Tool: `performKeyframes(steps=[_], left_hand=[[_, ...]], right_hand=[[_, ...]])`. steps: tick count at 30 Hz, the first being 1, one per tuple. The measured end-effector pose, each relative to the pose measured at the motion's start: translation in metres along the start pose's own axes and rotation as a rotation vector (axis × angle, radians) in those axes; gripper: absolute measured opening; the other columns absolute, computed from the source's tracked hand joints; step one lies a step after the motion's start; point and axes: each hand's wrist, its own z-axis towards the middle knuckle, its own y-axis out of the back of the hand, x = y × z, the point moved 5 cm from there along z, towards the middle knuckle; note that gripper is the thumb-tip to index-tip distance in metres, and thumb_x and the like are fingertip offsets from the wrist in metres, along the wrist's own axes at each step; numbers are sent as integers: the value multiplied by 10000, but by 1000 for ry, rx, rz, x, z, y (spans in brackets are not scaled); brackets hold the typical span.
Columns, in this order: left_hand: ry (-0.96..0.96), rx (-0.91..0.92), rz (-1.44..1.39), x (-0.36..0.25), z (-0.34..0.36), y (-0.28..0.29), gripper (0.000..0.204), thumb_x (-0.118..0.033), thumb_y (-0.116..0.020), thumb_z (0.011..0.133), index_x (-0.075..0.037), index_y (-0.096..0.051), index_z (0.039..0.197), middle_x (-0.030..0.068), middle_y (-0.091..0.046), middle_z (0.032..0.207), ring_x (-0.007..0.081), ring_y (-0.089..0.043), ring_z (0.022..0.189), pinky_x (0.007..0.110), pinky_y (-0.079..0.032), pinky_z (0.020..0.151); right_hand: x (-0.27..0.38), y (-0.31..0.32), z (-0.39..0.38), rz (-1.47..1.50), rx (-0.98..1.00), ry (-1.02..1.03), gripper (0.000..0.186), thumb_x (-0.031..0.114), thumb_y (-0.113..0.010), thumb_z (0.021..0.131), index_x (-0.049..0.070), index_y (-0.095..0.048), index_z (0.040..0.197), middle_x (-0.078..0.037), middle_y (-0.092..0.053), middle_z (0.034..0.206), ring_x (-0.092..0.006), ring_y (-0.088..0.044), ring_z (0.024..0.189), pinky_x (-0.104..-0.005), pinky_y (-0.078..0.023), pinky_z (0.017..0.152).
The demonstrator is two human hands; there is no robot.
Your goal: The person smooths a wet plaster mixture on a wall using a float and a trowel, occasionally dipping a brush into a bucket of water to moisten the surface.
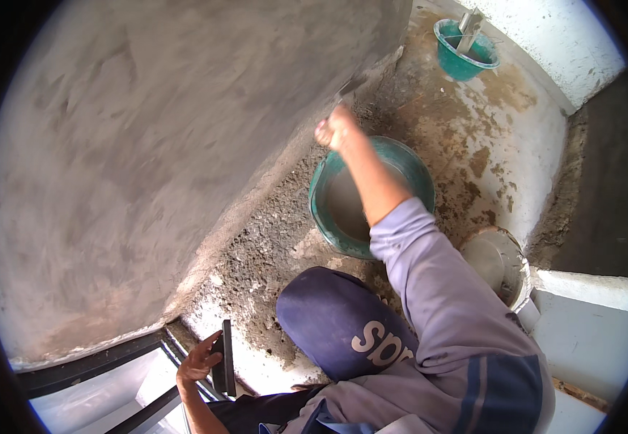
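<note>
My right hand (334, 129), blurred by motion, grips a metal trowel (348, 88) at the lower part of the grey plastered wall (133, 145). My right forearm reaches over a large green tub (323, 215) holding grey, cloudy material. At the lower left, my left hand (200, 359) grips a dark rectangular float (224, 372) held on edge beside my bent leg in blue trousers (321, 318).
A smaller green bucket (462, 69) with a tool in it stands at the back right. A pale round bucket (493, 260) is right of my arm. Crumbly mortar (245, 253) lines the wall's foot. A dark-framed window (93, 365) is lower left, a white ledge (596, 289) right.
</note>
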Motion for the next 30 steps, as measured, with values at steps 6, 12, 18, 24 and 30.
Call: performKeyframes(steps=[6, 12, 18, 24, 30], left_hand=[[-8, -53, 89, 13, -6, 7, 656, -234, -707, 859, -101, -492, 1465, 205, -689, 1161, 282, -663, 1047, 394, -502, 930], [-68, -19, 92, 5, -15, -1, 648, -214, -689, 859, -89, -488, 1463, 219, -647, 1279, 335, -645, 1138, 412, -504, 952], [-123, -24, 57, 22, -31, -8, 664, -286, -686, 863, -81, -488, 1462, 229, -637, 1289, 333, -657, 1111, 418, -521, 920], [-70, -39, 75, 25, -29, -3, 672, -307, -699, 859, -65, -497, 1452, 242, -679, 1165, 316, -690, 998, 411, -535, 867], [-207, -77, 105, 25, -34, -7, 587, -246, -677, 891, -42, -520, 1419, 252, -655, 1209, 368, -676, 1036, 410, -547, 880]], right_hand=[[-59, -23, -52, 157, -37, 56, 419, 510, -284, 1059, 122, -428, 1127, -76, -467, 733, -190, -447, 533, -314, -391, 427], [31, -45, -22, 194, -79, 344, 526, 515, -268, 1060, 8, -395, 1113, -123, -460, 825, -199, -456, 601, -335, -410, 467], [11, -20, -9, 63, -46, 141, 482, 467, -257, 1065, 25, -397, 1194, -126, -461, 837, -177, -443, 594, -296, -391, 420], [-75, -20, -48, 263, -4, 40, 284, 361, -292, 1065, 159, -460, 1173, -53, -472, 802, -134, -411, 527, -305, -407, 443], [57, -6, -48, 251, 37, 254, 381, 387, -281, 1060, 43, -392, 941, -52, -447, 682, -166, -480, 572, -308, -455, 459]])
